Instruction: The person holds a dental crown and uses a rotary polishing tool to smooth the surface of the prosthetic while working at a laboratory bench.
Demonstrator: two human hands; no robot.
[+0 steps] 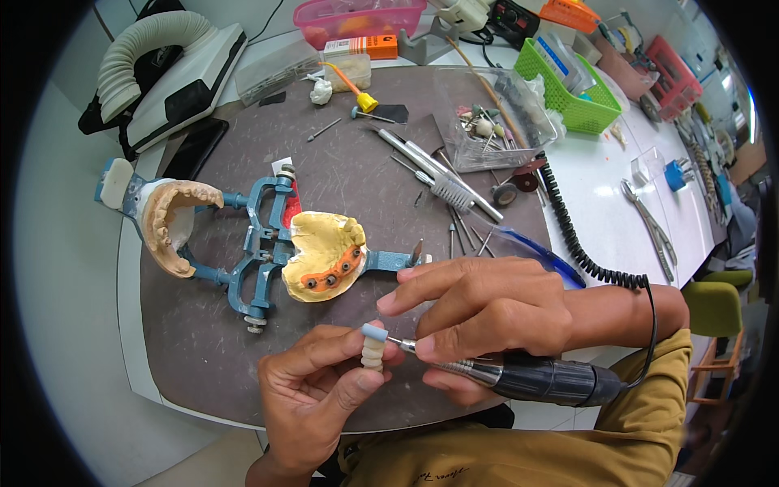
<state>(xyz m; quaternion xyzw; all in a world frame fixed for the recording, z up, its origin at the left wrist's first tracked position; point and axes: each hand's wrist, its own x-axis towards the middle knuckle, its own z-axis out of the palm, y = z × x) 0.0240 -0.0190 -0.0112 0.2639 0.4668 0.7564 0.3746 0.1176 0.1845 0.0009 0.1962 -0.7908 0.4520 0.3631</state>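
Note:
My left hand [308,398] pinches a short row of whitish artificial teeth, a dental bridge [372,355], between thumb and fingers. My right hand [507,312] is wrapped round a black and silver rotary handpiece [560,380]. At its thin shank sits a light blue cylindrical polishing tip [375,332], which lies against the upper end of the bridge. Beyond my hands, a blue metal articulator [264,258] lies opened out flat. It carries a beige dental cast [165,235] on the left and a yellow cast [312,243] with an orange strip and dark round inserts.
A coiled black cord [568,227] runs from the handpiece toward the back. Loose burs, metal instruments [434,170] and a clear box [491,122] of polishing bits lie beyond my right hand. At the back stand a green basket [568,89] and a white hose unit [187,77].

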